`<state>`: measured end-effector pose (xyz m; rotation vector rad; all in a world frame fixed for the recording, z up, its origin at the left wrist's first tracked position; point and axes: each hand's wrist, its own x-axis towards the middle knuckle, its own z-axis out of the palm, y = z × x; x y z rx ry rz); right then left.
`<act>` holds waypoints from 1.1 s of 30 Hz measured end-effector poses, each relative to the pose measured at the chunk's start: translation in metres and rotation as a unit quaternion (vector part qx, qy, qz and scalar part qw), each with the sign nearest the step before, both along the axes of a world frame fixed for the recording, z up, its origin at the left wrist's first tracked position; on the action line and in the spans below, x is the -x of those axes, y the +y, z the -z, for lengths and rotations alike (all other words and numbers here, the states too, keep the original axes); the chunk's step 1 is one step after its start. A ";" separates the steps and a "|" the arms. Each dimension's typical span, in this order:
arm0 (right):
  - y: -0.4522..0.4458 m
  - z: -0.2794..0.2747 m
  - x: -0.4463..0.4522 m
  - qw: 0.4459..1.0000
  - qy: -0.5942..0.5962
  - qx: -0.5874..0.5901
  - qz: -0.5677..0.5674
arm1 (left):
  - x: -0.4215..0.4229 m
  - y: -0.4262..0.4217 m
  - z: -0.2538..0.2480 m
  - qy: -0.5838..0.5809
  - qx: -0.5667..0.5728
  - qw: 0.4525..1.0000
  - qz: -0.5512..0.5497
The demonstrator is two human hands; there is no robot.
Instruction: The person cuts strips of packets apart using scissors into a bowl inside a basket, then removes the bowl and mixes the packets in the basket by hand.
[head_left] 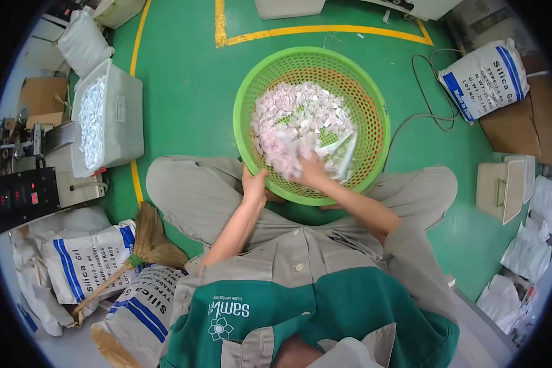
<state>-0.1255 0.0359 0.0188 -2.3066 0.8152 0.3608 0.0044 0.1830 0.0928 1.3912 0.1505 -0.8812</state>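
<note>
A round green plastic basket (374,153) with perforated walls, partly red on the inside, sits between my crossed legs. Many small white and pinkish packets (306,101) lie in it, along with a white flat strip or scoop-like piece (345,158) at the right. My left hand (254,184) grips the near-left rim, fingers wrapped over the edge. Down among the packets is my right hand (311,170); its fingers are blurred and partly covered, so whether it holds any cannot be made out. The packets around those fingers are smeared by motion.
At left stands a grey bin (124,116) full of packets, beside a machine with a red display (24,195). Silica gel sacks (86,260) and a straw broom (153,239) lie lower left. Another silica gel sack (484,80) and a cable (420,116) are at right.
</note>
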 end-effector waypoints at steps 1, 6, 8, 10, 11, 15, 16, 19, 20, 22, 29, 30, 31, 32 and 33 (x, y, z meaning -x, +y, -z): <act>-0.004 0.012 -0.008 0.999 -0.038 -0.024 -0.012 | 0.001 -0.002 -0.003 -0.010 0.003 1.000 -0.001; -0.099 0.014 -0.021 0.972 -0.191 0.090 0.104 | 0.005 0.002 -0.003 0.004 -0.023 1.000 0.012; -0.136 0.007 -0.006 0.977 -0.098 0.146 0.121 | 0.007 0.002 0.009 -0.024 -0.031 0.999 0.030; -0.109 -0.019 -0.005 0.952 0.112 0.112 0.262 | 0.014 -0.007 -0.004 -0.014 -0.004 1.000 0.004; -0.090 0.008 -0.002 0.962 0.115 0.114 0.220 | 0.016 -0.010 -0.005 -0.013 0.001 1.000 -0.004; 0.004 0.024 -0.028 0.996 -0.015 0.063 0.064 | 0.023 -0.017 0.000 -0.002 0.009 1.000 -0.011; 0.012 0.034 -0.037 0.997 -0.060 0.017 0.050 | 0.025 -0.017 0.000 0.003 -0.001 1.000 -0.006; -0.049 0.122 -0.059 0.981 -0.119 -0.068 0.141 | 0.024 -0.011 0.001 0.007 -0.010 1.000 0.013; -0.077 0.081 -0.059 0.974 -0.126 -0.115 0.149 | 0.024 -0.008 0.005 0.005 -0.018 1.000 0.021; -0.141 0.056 -0.044 0.967 -0.144 -0.038 0.206 | 0.024 -0.005 0.010 0.033 -0.019 0.999 0.017; -0.123 0.002 -0.099 0.993 -0.061 0.028 0.095 | 0.026 -0.006 0.008 0.052 -0.031 0.997 0.046; -0.094 0.001 -0.104 0.996 -0.064 0.056 0.026 | 0.026 -0.006 0.009 0.053 -0.028 0.997 0.044; -0.068 0.000 -0.100 0.993 -0.068 0.083 -0.043 | 0.025 -0.004 0.012 0.054 -0.025 0.997 0.041; -0.050 -0.017 -0.088 0.991 -0.002 0.081 -0.104 | 0.023 -0.003 0.014 0.055 -0.021 0.998 0.038; -0.036 -0.035 -0.080 0.981 0.064 0.079 -0.164 | 0.020 -0.003 0.012 0.059 -0.024 0.998 0.026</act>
